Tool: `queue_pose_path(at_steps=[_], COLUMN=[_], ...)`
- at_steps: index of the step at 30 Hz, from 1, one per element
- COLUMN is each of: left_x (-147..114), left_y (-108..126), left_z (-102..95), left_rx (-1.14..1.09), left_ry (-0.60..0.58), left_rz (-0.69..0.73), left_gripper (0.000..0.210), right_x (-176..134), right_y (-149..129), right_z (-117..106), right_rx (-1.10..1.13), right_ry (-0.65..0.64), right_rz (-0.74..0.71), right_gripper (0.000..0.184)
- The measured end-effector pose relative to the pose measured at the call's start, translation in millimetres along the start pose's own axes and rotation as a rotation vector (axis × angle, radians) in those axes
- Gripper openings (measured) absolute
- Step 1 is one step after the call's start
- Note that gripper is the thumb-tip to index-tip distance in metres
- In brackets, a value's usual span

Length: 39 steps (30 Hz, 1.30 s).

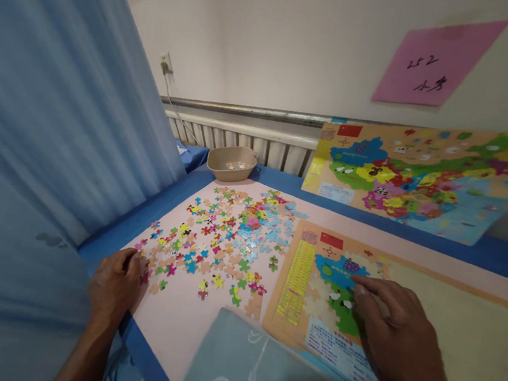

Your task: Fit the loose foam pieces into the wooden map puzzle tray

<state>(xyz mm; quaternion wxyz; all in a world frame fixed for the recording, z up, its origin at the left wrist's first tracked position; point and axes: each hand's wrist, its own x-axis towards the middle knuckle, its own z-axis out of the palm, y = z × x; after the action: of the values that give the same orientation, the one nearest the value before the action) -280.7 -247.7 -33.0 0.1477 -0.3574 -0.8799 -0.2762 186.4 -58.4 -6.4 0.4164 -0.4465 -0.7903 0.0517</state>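
A jigsaw puzzle board (280, 316), partly filled with a colourful map, lies on the right of the pink sheet. My right hand (398, 335) is over it, thumb and forefinger pinched close together beside the blue and green joined pieces (341, 313). Whatever those fingertips hold, if anything, is hidden. At the sheet's left edge rests my left hand (115, 282), its fingers curled closed next to the loose puzzle pieces (190, 263). I cannot make out anything in it. Many of those pieces lie scattered across the sheet, with blue ones grouped toward the board.
A finished map picture (420, 179) leans against the wall behind the board. A beige plastic basin (231, 166) with a few pieces inside stands at the back. Blue curtain (62, 101) hangs on the left; a grey-blue patterned cloth (234, 365) lies at the front.
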Motion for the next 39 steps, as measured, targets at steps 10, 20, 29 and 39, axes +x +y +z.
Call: queue_pose_path(at_steps=[10, 20, 29, 39], left_x=[-40, -80, -76, -76], left_y=[74, 181, 187, 175], left_z=[-11.8, -5.5, -9.6, -2.2], left_rx=[-0.301, -0.186, -0.117, -0.117], left_ry=[-0.104, -0.610, -0.717, -0.626], left_rz=[0.311, 0.728, 0.743, 0.799], left_gripper=[0.021, 0.016, 0.018, 0.015], right_x=[-3, -2, -4, -3], right_y=[-1, -2, 3, -3], right_z=[1, -1, -1, -7], right_rx=[-0.012, -0.010, 0.012, 0.038], right_ry=[-0.016, -0.003, 0.019, -0.028], right_rz=[0.004, 0.010, -0.001, 0.115], right_gripper=[0.031, 0.028, 0.023, 0.025])
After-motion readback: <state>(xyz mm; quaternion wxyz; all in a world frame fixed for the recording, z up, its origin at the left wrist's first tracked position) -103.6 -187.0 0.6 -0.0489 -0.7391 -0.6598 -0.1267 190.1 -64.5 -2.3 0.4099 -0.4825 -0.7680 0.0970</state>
